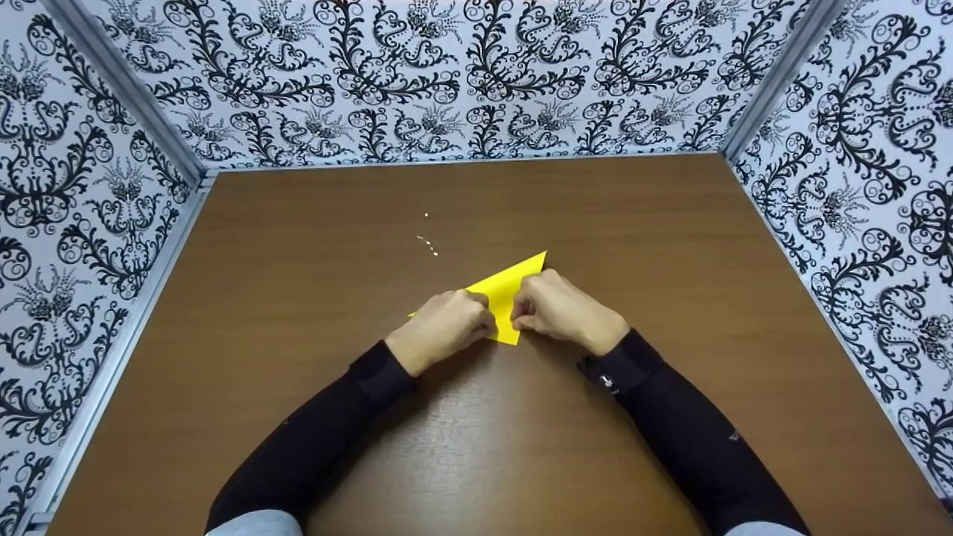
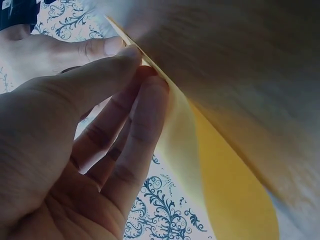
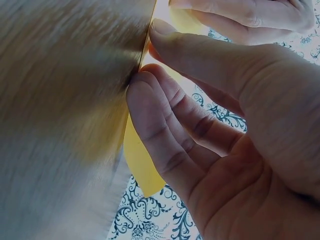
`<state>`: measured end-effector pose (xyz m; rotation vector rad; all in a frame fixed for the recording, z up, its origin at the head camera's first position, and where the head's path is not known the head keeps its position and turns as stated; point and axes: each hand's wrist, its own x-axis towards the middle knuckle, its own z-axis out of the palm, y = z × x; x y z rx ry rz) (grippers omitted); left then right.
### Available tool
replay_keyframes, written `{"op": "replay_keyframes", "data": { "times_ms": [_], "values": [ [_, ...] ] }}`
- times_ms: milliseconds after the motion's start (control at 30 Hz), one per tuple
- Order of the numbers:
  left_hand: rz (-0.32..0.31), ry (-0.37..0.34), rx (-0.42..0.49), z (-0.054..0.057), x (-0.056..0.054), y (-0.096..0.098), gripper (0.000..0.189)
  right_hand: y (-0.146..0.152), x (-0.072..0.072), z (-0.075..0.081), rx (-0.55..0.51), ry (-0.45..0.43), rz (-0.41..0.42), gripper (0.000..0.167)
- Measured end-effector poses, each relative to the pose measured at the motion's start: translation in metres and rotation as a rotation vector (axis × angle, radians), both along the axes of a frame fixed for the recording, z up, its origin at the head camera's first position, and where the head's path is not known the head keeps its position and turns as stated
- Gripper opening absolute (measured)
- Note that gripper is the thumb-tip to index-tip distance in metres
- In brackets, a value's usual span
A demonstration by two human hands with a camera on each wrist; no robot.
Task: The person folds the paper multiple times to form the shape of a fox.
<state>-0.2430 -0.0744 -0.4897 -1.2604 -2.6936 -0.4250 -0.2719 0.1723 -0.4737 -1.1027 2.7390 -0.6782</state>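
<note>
A yellow sheet of paper (image 1: 503, 289) lies slantwise near the middle of the brown table, between both hands. My left hand (image 1: 448, 325) pinches its near edge between thumb and fingers; in the left wrist view the paper (image 2: 230, 175) bows into a curve beyond the fingertips. Close by on the right, my right hand (image 1: 564, 309) pinches the sheet near its right side. In the right wrist view, one corner of the paper (image 3: 142, 160) shows below the fingers. The hands cover parts of the sheet, and its left end is mostly hidden.
Several tiny pale specks (image 1: 428, 244) lie on the wooden table (image 1: 313, 246) behind the paper. Walls with black scroll patterns (image 1: 461, 74) enclose the back and both sides, framed by grey metal rails (image 1: 126, 89).
</note>
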Motion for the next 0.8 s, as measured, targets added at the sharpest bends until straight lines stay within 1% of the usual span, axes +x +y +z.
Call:
{"op": "replay_keyframes", "data": {
  "times_ms": [233, 433, 600, 700, 800],
  "values": [
    [0.004, -0.029, 0.002, 0.0000, -0.0002, 0.0006, 0.002, 0.0004, -0.0003, 0.0016, -0.021, 0.001, 0.013, 0.006],
    [-0.004, -0.039, 0.010, 0.0005, 0.0002, -0.0006, 0.005, 0.0011, -0.0018, 0.0011, -0.030, 0.019, 0.034, 0.006],
    [-0.006, -0.040, 0.011, -0.0002, 0.0000, -0.0014, 0.005, 0.0035, -0.0034, 0.0023, -0.010, 0.025, 0.012, 0.006],
    [-0.011, -0.041, 0.010, -0.0017, 0.0008, -0.0026, 0.004, 0.0058, -0.0052, 0.0041, -0.003, 0.025, -0.006, 0.003],
    [-0.014, -0.032, 0.008, -0.0030, 0.0011, -0.0045, 0.004, 0.0074, -0.0088, 0.0079, -0.014, 0.046, -0.018, 0.002]
  ]
}}
